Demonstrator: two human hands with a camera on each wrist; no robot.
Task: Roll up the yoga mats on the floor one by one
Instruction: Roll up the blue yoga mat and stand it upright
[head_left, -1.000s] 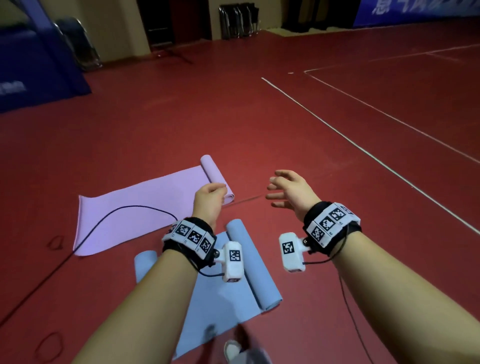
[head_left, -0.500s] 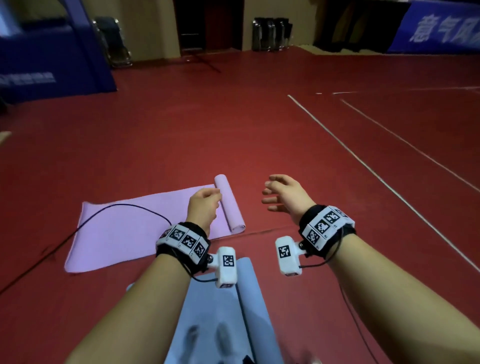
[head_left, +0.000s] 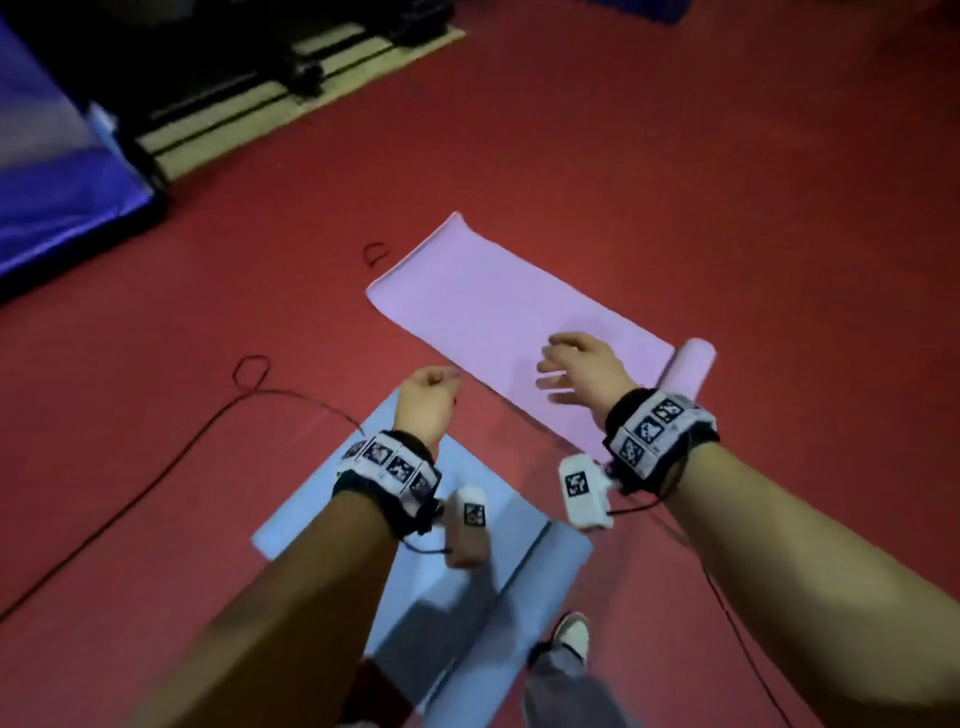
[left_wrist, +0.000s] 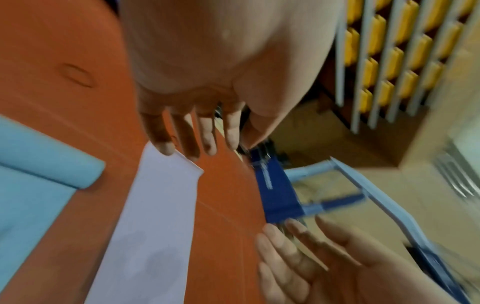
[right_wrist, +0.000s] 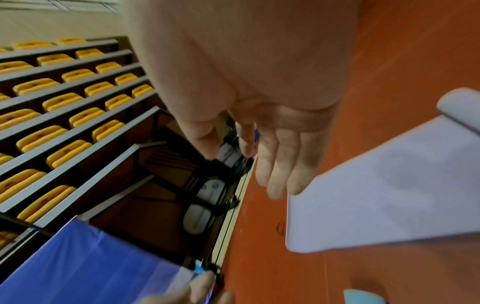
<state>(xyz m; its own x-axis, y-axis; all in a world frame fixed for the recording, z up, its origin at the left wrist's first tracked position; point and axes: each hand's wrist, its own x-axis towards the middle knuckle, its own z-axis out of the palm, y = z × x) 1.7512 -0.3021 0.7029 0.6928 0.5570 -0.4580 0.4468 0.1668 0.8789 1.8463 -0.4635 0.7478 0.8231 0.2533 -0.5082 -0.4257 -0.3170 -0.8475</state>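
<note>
Pink mat (head_left: 498, 317) partly rolled on floor (head_left: 675, 182); my right hand (head_left: 582, 371) above it, fingers spread, left hand (head_left: 426, 402) loose, both holding nothing.

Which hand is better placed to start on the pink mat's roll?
Right, probably. The right hand hangs open over the pink mat, nearer its rolled end. The left hand is over the blue mat's corner, farther away.
</note>
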